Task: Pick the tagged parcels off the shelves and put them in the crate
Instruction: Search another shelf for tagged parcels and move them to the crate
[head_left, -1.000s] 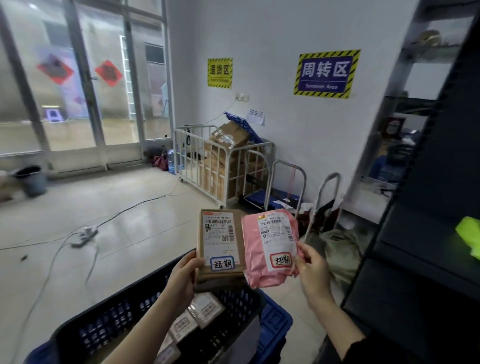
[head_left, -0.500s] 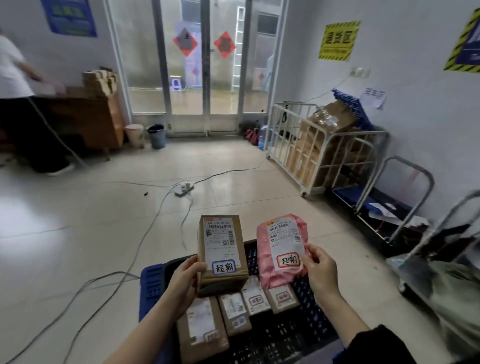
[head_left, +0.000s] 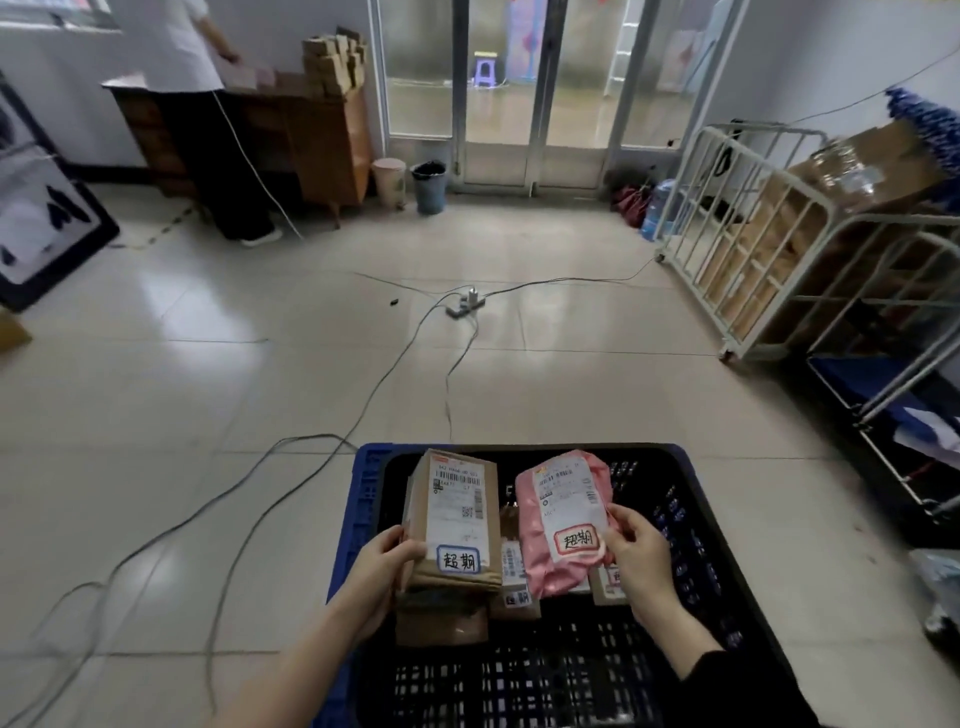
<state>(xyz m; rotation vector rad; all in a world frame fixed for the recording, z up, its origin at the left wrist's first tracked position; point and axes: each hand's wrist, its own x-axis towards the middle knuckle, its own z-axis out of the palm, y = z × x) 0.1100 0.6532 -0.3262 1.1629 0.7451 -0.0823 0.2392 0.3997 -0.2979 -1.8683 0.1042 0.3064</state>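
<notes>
My left hand (head_left: 383, 564) grips a brown cardboard parcel (head_left: 457, 514) with a white label and a blue-bordered tag. My right hand (head_left: 636, 551) grips a pink soft parcel (head_left: 563, 525) with a red-bordered tag. Both parcels are held over the black mesh crate (head_left: 691, 525), which sits on a blue base (head_left: 358, 499). Several tagged brown parcels (head_left: 441, 618) lie in the crate beneath them, partly hidden.
Grey cables (head_left: 363, 410) and a power strip (head_left: 466, 305) cross the tiled floor ahead. A white cage trolley (head_left: 779, 244) with cardboard boxes stands at right. A person (head_left: 197, 104) stands at a wooden desk far left. Two bins (head_left: 430, 187) sit by the glass doors.
My view has swung left and down, away from the shelves to the crate. Both hands have lowered the parcels closer over the crate, still holding them.
</notes>
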